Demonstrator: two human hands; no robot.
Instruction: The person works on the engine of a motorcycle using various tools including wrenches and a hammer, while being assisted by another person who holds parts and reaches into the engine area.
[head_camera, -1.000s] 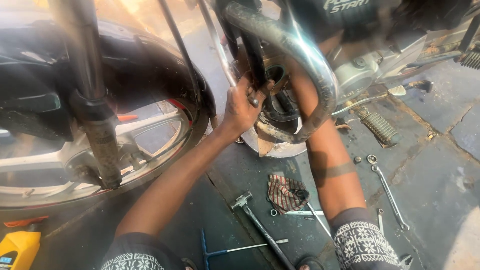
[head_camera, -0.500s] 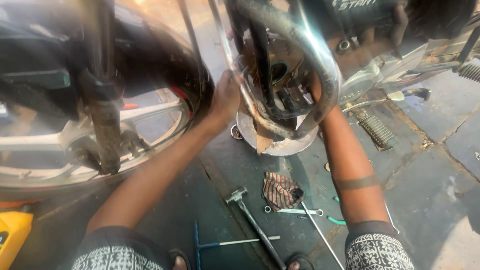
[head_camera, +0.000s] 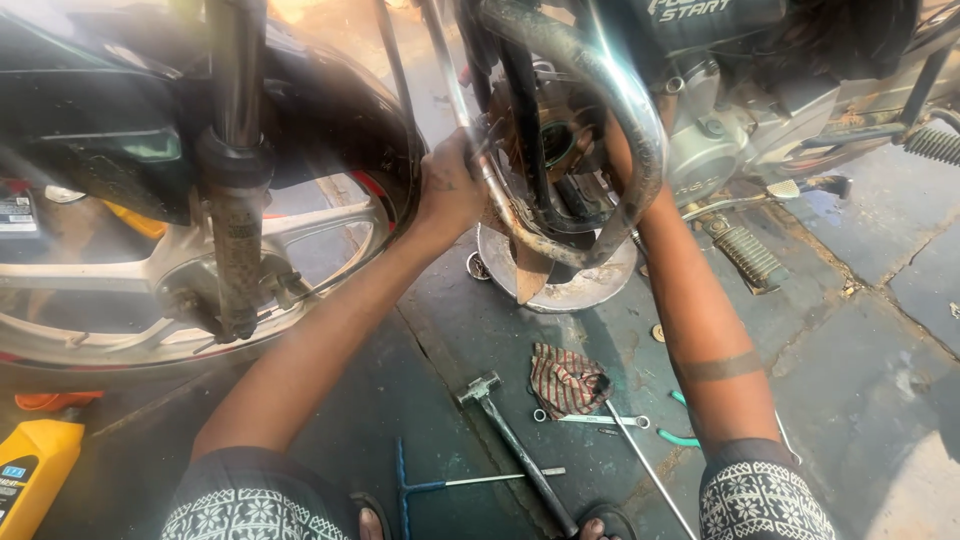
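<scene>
Now keep your left hand clamped on the rusty frame tube at upper centre while your right hand, fingers hidden behind the exhaust pipe, works carefully at the engine.

Bare forearms, black short sleeves with white floral pattern, sandalled toes

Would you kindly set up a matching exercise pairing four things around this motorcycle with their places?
Things:
1. left hand
2. hammer
3. yellow bottle
4. metal pan

Places:
A. bottom left corner of the view
B. on the floor under the engine
C. gripping the rusty frame tube
D. lying on the floor between the forearms, beside the striped rag

Pairs: 1-C, 2-D, 3-A, 4-B
</scene>
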